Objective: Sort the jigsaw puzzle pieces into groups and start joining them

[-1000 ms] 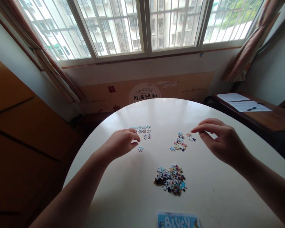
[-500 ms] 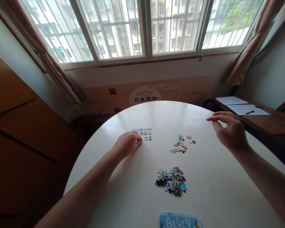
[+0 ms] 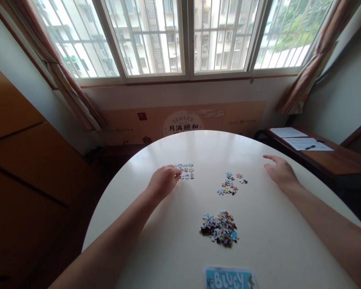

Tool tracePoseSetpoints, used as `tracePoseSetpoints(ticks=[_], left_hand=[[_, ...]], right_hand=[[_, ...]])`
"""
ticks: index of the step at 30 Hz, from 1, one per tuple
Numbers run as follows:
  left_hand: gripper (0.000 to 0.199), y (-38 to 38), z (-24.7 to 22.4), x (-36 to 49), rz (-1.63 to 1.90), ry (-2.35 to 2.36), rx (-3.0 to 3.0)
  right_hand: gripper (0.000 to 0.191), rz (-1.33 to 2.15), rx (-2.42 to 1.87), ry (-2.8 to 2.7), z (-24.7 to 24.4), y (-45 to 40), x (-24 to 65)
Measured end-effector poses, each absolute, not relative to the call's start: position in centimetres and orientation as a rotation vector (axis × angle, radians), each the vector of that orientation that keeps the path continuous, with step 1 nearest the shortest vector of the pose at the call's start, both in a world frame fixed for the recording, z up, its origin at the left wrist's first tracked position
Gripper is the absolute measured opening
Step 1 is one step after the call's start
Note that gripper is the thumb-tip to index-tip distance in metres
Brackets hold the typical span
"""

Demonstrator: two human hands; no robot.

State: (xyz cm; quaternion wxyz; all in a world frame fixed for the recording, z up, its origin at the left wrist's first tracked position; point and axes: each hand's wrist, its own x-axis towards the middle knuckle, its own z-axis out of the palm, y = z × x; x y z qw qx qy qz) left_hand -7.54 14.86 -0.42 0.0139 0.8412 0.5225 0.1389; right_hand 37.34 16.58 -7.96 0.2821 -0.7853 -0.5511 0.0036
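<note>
My left hand [image 3: 165, 180] rests at the left side of the rows of puzzle pieces [image 3: 186, 170], its fingertips pinched together at the lower row; anything between them is too small to make out. Over the right part of the white table [image 3: 258, 224], my right hand [image 3: 278, 170] has its index finger stretched out and thumb apart, holding nothing. Between the hands lies a small loose group of pieces [image 3: 228, 185]. Nearer to me is a larger heap of mixed pieces [image 3: 221, 228].
A blue box marked Bluey [image 3: 230, 279] lies at the near edge of view. Beyond the round table on the right, a brown desk [image 3: 343, 156] bears papers [image 3: 308, 144] and a pen. A barred window and curtains are behind.
My right hand has moved slightly down and left, its index finger now apart from the others. My left hand has shifted slightly right along the rows. The view has shifted a little.
</note>
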Motion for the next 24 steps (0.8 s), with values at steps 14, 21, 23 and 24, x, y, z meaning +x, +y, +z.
tracePoseSetpoints(ticks=[14,21,23,24], left_hand=[[0.022,14.8,-0.7,-7.1,0.363,1.717,2.624],[0.021,15.1,-0.9,-7.0,0.366,1.737,2.628],[0.018,15.1,-0.8,-7.0,0.37,1.746,2.626],[0.018,14.9,-0.6,-7.0,0.386,1.737,2.634]], right_hand=[[0.061,0.009,-2.444,-1.495,-7.5,23.3,39.2],[0.051,0.02,-2.403,-1.555,-7.4,23.6,39.6],[0.051,0.018,-2.392,-1.572,-7.5,23.6,39.4],[0.051,0.019,-2.389,-1.58,-7.4,23.5,39.3]])
